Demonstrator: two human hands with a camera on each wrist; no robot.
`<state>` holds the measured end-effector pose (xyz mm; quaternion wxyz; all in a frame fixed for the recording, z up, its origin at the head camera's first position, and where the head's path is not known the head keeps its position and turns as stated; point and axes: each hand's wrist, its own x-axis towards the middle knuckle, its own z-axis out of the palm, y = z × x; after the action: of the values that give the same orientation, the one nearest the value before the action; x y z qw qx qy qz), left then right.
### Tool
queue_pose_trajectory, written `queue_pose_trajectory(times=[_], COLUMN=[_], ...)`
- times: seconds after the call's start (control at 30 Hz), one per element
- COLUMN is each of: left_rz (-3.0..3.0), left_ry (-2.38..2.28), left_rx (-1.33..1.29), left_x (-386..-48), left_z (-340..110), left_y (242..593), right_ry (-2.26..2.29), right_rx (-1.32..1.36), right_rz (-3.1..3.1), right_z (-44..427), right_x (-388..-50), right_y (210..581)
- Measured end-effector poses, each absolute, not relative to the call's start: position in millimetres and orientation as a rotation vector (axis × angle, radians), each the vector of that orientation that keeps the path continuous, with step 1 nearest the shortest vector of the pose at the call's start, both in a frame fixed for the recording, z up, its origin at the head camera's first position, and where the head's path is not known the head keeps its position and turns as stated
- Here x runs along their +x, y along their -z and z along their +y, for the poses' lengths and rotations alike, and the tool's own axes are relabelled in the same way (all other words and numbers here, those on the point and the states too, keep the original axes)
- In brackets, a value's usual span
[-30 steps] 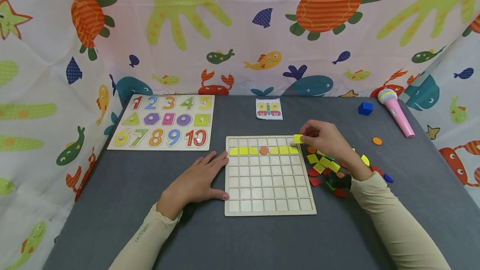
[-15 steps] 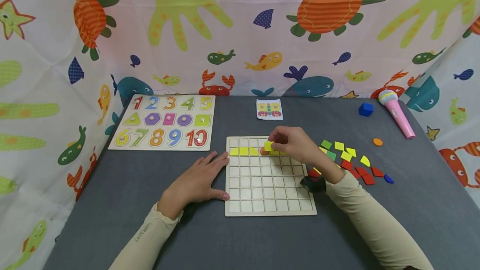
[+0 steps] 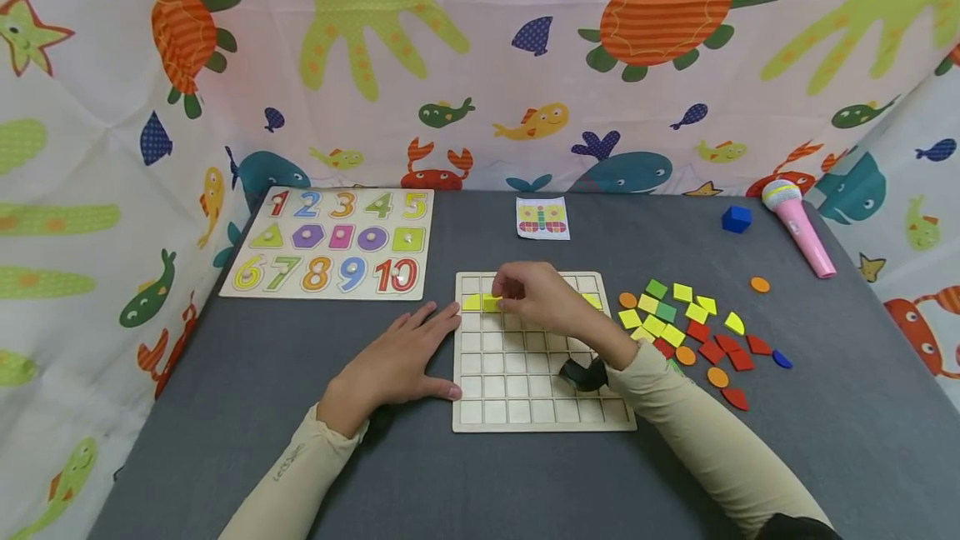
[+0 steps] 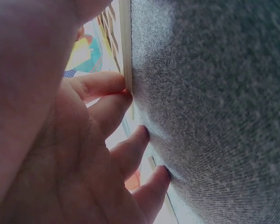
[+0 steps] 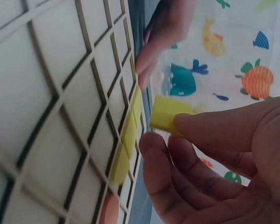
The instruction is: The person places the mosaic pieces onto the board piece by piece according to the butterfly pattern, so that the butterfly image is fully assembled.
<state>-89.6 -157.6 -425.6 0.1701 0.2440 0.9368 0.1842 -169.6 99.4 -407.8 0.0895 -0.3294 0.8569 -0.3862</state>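
My right hand (image 3: 543,298) pinches a yellow square piece (image 3: 491,304) above the upper left part of the wooden grid board (image 3: 525,423). In the right wrist view the thumb and fingers of the right hand (image 5: 224,158) hold the yellow square (image 5: 168,113) by its edge, clear of the board. Yellow pieces (image 5: 128,135) and an orange disc (image 5: 110,208) lie in one row of cells. My left hand (image 3: 397,361) rests on the table with spread fingers, its thumb and a fingertip touching the board's left edge; the left wrist view shows fingers (image 4: 114,112) against that edge.
Loose yellow, red, green and orange pieces (image 3: 711,351) lie right of the board. Behind stand a number board (image 3: 322,244), a small picture card (image 3: 542,218), a blue cube (image 3: 737,219) and a pink microphone (image 3: 802,232).
My right hand has carried the yellow square leftward from the board's top right corner to its upper left. The left hand stays at the board's left edge.
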Motion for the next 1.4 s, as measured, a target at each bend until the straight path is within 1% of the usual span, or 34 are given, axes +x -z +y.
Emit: queue_pose_trajectory(times=[0.27, 0.53, 1.13, 1.4], left_rz=[2.658, 2.657, 2.655, 2.649], left_ry=[-0.525, -0.531, -0.509, -0.508], left_rx=[0.687, 0.683, 0.655, 0.658], left_x=[-89.9, -89.9, -90.9, -90.7], left_z=[-157.4, -157.5, -155.6, -155.9], left_y=[426.7, 426.6, 426.7, 425.2], right_ry=[1.069, 0.972, 0.799, 0.767], right_rx=[-1.079, -1.114, -1.217, -1.204], right_rz=[2.544, 2.553, 2.630, 2.627], right_z=[82.3, 72.1, 64.5, 61.4], right_x=[-168.6, -168.4, -169.5, -167.4], right_y=[412.7, 413.7, 420.6, 420.7])
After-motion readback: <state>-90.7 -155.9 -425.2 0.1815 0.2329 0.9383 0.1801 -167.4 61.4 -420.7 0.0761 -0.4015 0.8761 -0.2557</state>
